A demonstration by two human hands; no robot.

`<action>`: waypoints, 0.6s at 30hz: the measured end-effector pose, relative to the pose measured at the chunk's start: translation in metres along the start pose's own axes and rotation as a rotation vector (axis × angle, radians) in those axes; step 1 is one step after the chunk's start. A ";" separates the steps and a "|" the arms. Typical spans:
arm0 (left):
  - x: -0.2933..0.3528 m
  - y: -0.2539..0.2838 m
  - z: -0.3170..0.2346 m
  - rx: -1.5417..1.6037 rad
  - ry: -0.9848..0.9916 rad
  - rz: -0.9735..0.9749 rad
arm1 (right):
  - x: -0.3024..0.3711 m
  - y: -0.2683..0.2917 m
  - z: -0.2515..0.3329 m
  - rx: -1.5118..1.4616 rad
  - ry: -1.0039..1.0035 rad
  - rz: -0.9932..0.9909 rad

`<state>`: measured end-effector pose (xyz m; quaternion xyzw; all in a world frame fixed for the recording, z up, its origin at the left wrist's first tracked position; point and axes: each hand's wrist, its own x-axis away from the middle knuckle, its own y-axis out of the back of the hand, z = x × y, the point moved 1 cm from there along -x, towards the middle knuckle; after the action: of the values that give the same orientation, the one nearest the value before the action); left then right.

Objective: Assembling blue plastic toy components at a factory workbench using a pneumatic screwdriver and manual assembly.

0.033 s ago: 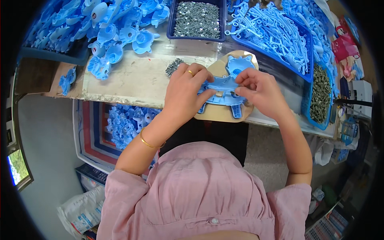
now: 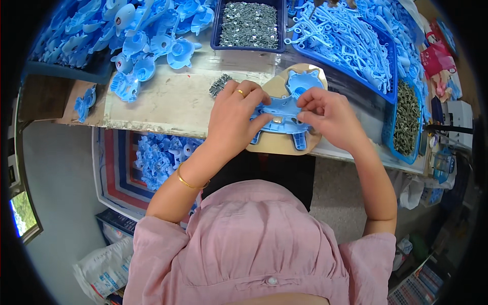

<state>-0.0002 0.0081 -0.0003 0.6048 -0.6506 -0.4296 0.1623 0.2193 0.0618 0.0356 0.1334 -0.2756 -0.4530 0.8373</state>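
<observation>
A light-blue plastic animal-shaped toy shell [image 2: 283, 105] lies hollow side up on a tan board [image 2: 274, 146] at the table's front edge. Its rounded head part is at the far right, and two short legs point toward me. My left hand [image 2: 235, 116] grips the shell's left side between thumb and fingers. On the opposite side, my right hand [image 2: 328, 113] pinches the shell near the base of the head with thumb and forefinger. A small silvery piece [image 2: 277, 120] sits inside the body. Fingers hide both ends of the shell.
Beyond the board stand a dark-blue tray [image 2: 213, 42] of small metal parts and a blue basket [image 2: 395, 76] of thin blue plastic pieces. Another basket [image 2: 388, 127] holds greenish metal parts. Blue shells [image 2: 136, 71] pile up at left. Metal pieces [image 2: 220, 85] lie beside my left hand.
</observation>
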 end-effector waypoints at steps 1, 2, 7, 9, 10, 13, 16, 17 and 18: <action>0.001 0.000 0.000 -0.013 -0.005 -0.012 | 0.001 -0.001 0.001 0.021 0.010 0.037; 0.000 0.000 0.000 -0.009 -0.010 -0.011 | 0.000 -0.001 0.001 0.022 0.007 0.031; -0.002 0.000 -0.002 -0.027 -0.001 0.014 | -0.009 0.003 0.002 0.178 0.050 0.130; -0.002 0.001 -0.002 -0.033 -0.002 0.024 | -0.013 0.005 0.002 0.162 0.051 0.132; -0.001 0.001 -0.002 -0.040 0.002 0.034 | -0.014 0.005 0.002 0.147 0.052 0.140; -0.001 0.001 -0.002 -0.063 -0.007 0.025 | -0.003 -0.003 0.006 0.495 0.257 -0.023; -0.002 0.000 -0.006 -0.126 0.006 0.000 | -0.004 -0.004 -0.002 0.626 0.444 -0.180; -0.003 0.000 -0.006 -0.129 0.002 -0.008 | -0.006 -0.002 -0.001 0.631 0.450 -0.185; -0.004 0.000 -0.006 -0.131 -0.006 -0.010 | -0.007 0.000 -0.001 0.670 0.398 -0.122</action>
<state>0.0050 0.0090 0.0048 0.5949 -0.6186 -0.4737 0.1977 0.2165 0.0680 0.0327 0.5006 -0.2320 -0.3520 0.7561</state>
